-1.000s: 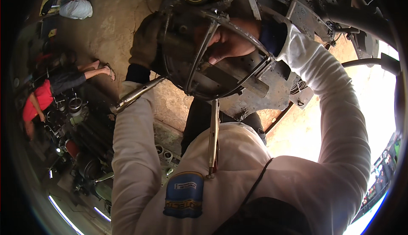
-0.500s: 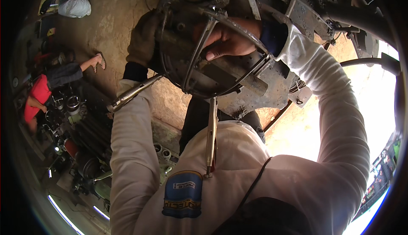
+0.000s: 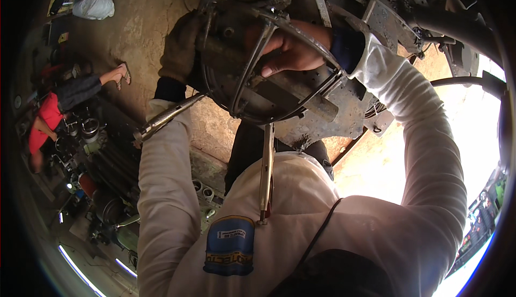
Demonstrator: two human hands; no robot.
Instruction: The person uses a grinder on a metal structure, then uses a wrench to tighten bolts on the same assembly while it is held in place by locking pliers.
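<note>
Head view, right hand (image 3: pixel 290 49) raised — grip clenched on wire cage (image 3: pixel 258 76), left grip hidden.

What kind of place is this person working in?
Most likely a mechanic's or metal repair workshop. The right hand grips a grimy machine housing inside a wire frame, locking pliers hang clamped from it, and metal engine parts lie on the dirt floor.

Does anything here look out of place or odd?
Yes. Locking pliers hang down from the lower edge of the rusty metal assembly, with no hand on them. The right hand reaches inside its wire frame.
</note>
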